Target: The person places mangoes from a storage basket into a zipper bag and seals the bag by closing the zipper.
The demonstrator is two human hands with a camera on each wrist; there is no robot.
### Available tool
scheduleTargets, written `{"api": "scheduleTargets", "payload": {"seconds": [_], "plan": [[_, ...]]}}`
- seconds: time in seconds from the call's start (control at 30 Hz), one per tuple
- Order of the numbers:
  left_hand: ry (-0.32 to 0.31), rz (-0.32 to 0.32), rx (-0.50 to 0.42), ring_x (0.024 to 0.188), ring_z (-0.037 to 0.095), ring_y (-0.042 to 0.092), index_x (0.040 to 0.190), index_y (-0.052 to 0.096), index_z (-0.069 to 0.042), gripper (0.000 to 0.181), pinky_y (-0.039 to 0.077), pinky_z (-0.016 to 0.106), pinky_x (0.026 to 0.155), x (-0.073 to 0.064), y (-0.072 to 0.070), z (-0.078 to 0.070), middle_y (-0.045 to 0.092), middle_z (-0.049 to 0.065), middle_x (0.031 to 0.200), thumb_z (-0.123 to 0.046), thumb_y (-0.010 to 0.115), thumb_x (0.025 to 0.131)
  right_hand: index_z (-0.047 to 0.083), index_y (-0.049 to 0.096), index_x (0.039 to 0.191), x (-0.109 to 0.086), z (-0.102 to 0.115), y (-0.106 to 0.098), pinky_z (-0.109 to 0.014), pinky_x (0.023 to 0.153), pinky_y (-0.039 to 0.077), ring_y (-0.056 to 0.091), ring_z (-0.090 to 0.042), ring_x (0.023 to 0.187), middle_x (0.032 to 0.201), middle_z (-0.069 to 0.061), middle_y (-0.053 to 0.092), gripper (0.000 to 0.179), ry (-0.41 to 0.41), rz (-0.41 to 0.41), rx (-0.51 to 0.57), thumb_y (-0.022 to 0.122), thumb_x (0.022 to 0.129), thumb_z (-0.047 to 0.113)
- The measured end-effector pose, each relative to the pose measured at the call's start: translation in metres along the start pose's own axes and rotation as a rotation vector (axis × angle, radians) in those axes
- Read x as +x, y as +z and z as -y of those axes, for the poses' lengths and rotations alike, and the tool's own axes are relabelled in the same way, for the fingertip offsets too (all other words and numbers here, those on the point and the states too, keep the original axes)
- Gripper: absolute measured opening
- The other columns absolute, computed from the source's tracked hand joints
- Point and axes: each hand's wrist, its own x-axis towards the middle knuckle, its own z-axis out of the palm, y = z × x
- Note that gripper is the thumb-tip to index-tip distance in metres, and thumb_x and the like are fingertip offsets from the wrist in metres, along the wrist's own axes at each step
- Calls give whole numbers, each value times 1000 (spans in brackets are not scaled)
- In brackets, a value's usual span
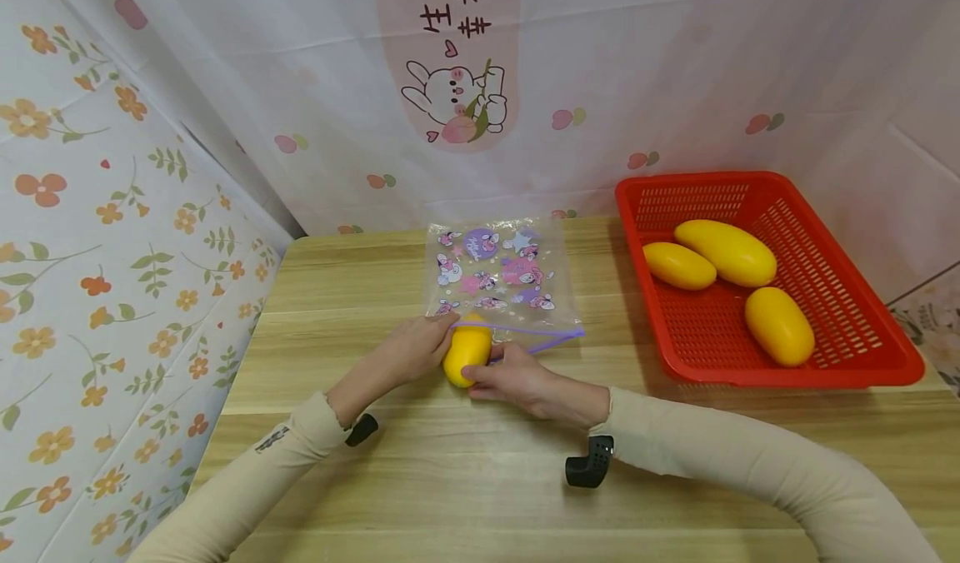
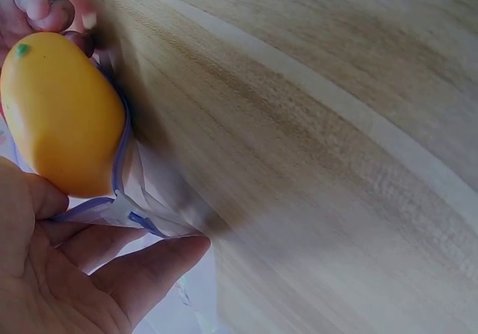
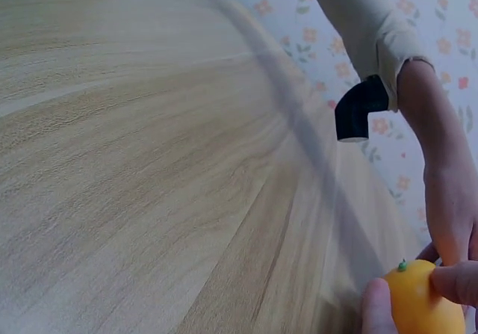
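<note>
Below your pale right sleeve (image 1: 697, 430), a black fitting (image 1: 588, 467) hangs over a wood-grain tabletop (image 1: 450, 488). Just beyond it, your right hand (image 1: 517, 384) grips a yellow mango (image 1: 467, 359), thumb and fingers clamped on its near part, the green-tipped end toward you. The mango sits in the mouth of a clear printed bag (image 1: 498, 255), its far end beneath the upper purple zip strip (image 1: 517, 330). Your left hand (image 1: 412, 351) pinches the left side of that mouth between thumb and fingers.

The mango looks slick; a slack right thumb could let it roll back onto the wood. Should your left pinch slip, the thin film would likely fold closed, and pressure on the mango might shove the whole bag away (it lies flat, nothing visible pinning its far end). A crooked angle could snag the strip on the broad middle and strain the seam.

Off to your right, three loose mangoes (image 1: 780, 326) lie in a red basket (image 1: 780, 377), liable to roll if your elbow knocks it. Behind, a white curtain (image 1: 600, 55) hangs close to the bag's far edge, where a sliding bag could crumple.
</note>
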Motion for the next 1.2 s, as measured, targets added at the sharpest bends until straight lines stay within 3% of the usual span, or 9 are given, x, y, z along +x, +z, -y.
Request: {"api": "scheduleTargets", "payload": {"seconds": [0.17, 0.27, 0.4, 0.63, 0.7, 0.87, 1.07, 1.2], "plan": [[19, -18, -2, 87, 27, 67, 139, 54, 10, 40, 57, 45, 86, 0, 1, 1, 64, 25, 128, -14, 48, 108, -17, 41, 127, -1, 1, 0, -39, 84, 58, 67, -26, 84, 111, -28, 59, 36, 0, -20, 24, 60, 99, -6], [18, -18, -7, 73, 22, 62, 139, 53, 9, 40, 57, 38, 76, -1, 1, 2, 65, 24, 125, -14, 48, 107, -17, 39, 127, -1, 2, -1, -38, 85, 58, 67, -25, 83, 110, -29, 59, 36, 1, -33, 42, 58, 98, -8], [7, -10, -14, 59, 18, 49, 141, 52, 10, 41, 49, 31, 63, -1, 1, 2, 66, 24, 122, -14, 48, 107, -16, 36, 128, -2, 3, -1, -39, 87, 57, 68, -26, 86, 110, -30, 61, 40, -4, -40, 51, 60, 97, -10], [4, -12, -12, 83, 26, 63, 142, 51, 11, 43, 56, 43, 85, -2, -1, -1, 57, 26, 137, -15, 48, 108, -18, 36, 131, 1, 3, -2, -37, 86, 57, 69, -25, 87, 110, -29, 63, 42, -17, -52, 51, 59, 96, -11], [4, -12, -7, 86, 26, 64, 142, 51, 10, 43, 56, 44, 87, -3, -1, -1, 57, 26, 137, -16, 48, 108, -19, 36, 131, 1, 4, -2, -36, 86, 57, 68, -25, 87, 111, -30, 62, 42, -19, -56, 55, 59, 96, -12], [8, -10, -5, 74, 25, 60, 143, 50, 11, 44, 55, 39, 75, -3, -2, -1, 56, 27, 138, -16, 47, 108, -18, 37, 130, 3, 6, -2, -36, 84, 58, 69, -26, 86, 112, -31, 61, 41, -26, -69, 50, 59, 96, -12], [14, -15, 6, 93, 30, 66, 143, 50, 11, 43, 56, 45, 87, -3, -3, -1, 57, 28, 137, -15, 48, 108, -17, 40, 128, 8, 6, -3, -36, 84, 58, 69, -28, 88, 111, -30, 62, 38, -37, -80, 45, 59, 97, -11], [24, -21, 8, 92, 31, 66, 143, 49, 11, 44, 56, 47, 88, -3, -3, -1, 57, 28, 136, -15, 48, 108, -17, 42, 128, 11, 7, -4, -36, 84, 58, 68, -27, 87, 110, -30, 62, 37, -32, -95, 50, 60, 97, -10]]}}
